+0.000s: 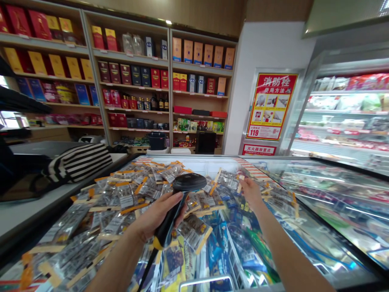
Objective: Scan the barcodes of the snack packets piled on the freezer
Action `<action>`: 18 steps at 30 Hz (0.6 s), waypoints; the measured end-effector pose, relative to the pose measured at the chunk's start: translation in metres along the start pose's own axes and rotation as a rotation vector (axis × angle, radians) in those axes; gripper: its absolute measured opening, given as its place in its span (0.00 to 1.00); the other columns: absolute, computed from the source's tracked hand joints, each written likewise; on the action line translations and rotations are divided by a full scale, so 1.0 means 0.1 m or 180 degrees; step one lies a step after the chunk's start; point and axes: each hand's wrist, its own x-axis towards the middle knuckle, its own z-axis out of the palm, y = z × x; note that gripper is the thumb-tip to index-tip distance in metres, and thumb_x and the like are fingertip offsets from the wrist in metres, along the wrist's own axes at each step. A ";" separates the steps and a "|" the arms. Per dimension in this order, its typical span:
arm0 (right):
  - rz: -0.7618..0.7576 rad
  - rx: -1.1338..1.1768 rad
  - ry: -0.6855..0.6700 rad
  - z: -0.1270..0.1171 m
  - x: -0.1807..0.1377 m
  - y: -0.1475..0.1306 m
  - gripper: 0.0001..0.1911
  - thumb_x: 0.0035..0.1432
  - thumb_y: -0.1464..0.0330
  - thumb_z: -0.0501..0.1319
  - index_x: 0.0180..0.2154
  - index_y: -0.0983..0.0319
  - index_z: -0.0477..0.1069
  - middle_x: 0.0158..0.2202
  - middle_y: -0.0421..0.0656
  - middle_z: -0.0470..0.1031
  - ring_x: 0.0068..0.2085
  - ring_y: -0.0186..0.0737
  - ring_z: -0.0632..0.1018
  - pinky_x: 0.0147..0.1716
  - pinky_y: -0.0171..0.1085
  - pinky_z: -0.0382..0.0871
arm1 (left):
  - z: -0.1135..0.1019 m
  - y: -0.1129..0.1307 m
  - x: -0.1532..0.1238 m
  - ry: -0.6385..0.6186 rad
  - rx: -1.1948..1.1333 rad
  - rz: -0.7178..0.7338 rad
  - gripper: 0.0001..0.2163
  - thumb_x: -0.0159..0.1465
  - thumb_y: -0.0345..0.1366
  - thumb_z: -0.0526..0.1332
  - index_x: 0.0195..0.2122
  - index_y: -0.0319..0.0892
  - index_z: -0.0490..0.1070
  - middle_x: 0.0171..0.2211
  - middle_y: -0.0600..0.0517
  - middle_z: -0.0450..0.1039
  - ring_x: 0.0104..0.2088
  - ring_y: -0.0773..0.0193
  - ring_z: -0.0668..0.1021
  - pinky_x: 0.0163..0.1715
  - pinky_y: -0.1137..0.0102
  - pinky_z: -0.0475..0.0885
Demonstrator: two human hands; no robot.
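My left hand (161,215) is wrapped round the handle of a black barcode scanner (190,182), whose yellow-tipped grip trails a black cable downward. The scanner's head hangs over small clear packets with orange and tan edges. In my right hand (251,192), the fingers pinch the right edge of one such packet (229,179), which shows a white label. Many similar packets (124,196) lie heaped on the glass top to the left, and a loose one (194,231) lies just below the scanner.
Under the glass of the chest freezer (209,280) are colourful frozen packages (219,247). A striped bag (80,162) rests on the counter at left. Shelves (130,89) of boxed goods line the back wall. A lit refrigerated display (349,111) stands at right.
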 end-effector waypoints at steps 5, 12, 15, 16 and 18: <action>-0.0005 -0.0042 0.0014 -0.01 0.02 0.04 0.12 0.42 0.59 0.54 0.21 0.61 0.62 0.15 0.36 0.65 0.20 0.34 0.67 0.22 0.33 0.59 | -0.02 0.01 -0.01 -0.0159 -0.0036 0.0126 0.13 0.53 0.44 0.56 0.31 0.37 0.67 0.20 0.54 0.65 0.16 0.72 0.66 0.15 0.76 0.58; 0.0127 0.0106 0.0028 -0.04 0.06 0.07 0.13 0.41 0.58 0.55 0.22 0.61 0.64 0.15 0.36 0.64 0.18 0.32 0.65 0.19 0.32 0.59 | -0.04 0.01 -0.05 -0.0238 -0.0019 0.0095 0.13 0.52 0.44 0.57 0.31 0.37 0.66 0.20 0.54 0.66 0.16 0.73 0.66 0.15 0.77 0.59; 0.0191 0.0172 0.0050 -0.07 0.07 0.07 0.13 0.40 0.57 0.55 0.23 0.61 0.63 0.15 0.35 0.63 0.19 0.32 0.65 0.19 0.32 0.59 | -0.04 0.01 -0.04 -0.0238 -0.0101 0.0114 0.13 0.53 0.43 0.56 0.31 0.37 0.66 0.20 0.54 0.65 0.16 0.73 0.66 0.15 0.77 0.59; 0.0211 0.0213 0.0048 -0.08 0.07 0.06 0.13 0.40 0.57 0.55 0.23 0.61 0.62 0.15 0.35 0.64 0.19 0.32 0.65 0.19 0.32 0.59 | -0.04 0.01 -0.04 -0.0239 -0.0142 0.0117 0.13 0.53 0.43 0.56 0.31 0.37 0.66 0.20 0.54 0.65 0.16 0.73 0.66 0.15 0.77 0.59; 0.0239 0.0284 0.0022 -0.09 0.07 0.04 0.14 0.39 0.57 0.56 0.23 0.61 0.62 0.15 0.35 0.63 0.19 0.31 0.65 0.19 0.31 0.59 | -0.04 0.01 -0.03 -0.0253 -0.0213 0.0083 0.14 0.54 0.44 0.55 0.31 0.36 0.66 0.20 0.54 0.65 0.15 0.73 0.66 0.14 0.77 0.58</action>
